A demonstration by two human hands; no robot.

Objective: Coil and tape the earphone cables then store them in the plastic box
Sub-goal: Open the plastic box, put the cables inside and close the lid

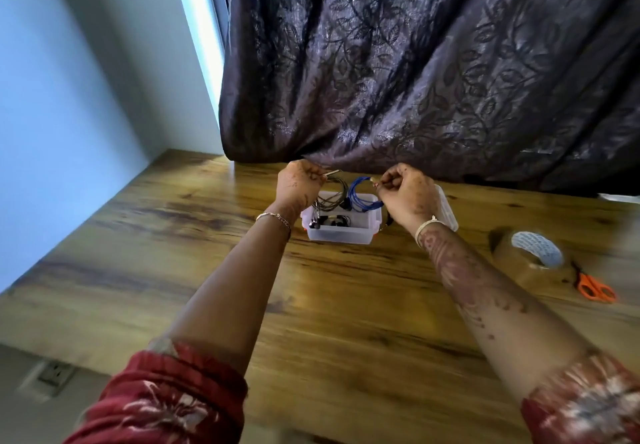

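Note:
A small clear plastic box [341, 234] stands open on the wooden table, with dark earphone pieces [334, 221] lying inside. Just above its far rim my left hand [299, 185] pinches the end of a grey coiled cable [334, 194] that hangs into the box. My right hand [408, 194] is closed on a blue coiled cable [362, 195], also held over the box. A roll of brown tape [531, 260] and orange-handled scissors [595, 287] lie to the right of my right forearm.
The box lid [448, 211] leans behind my right wrist. A dark patterned curtain [433, 72] hangs down to the table's far edge just behind my hands. The wooden table [156, 235] meets a wall on the left.

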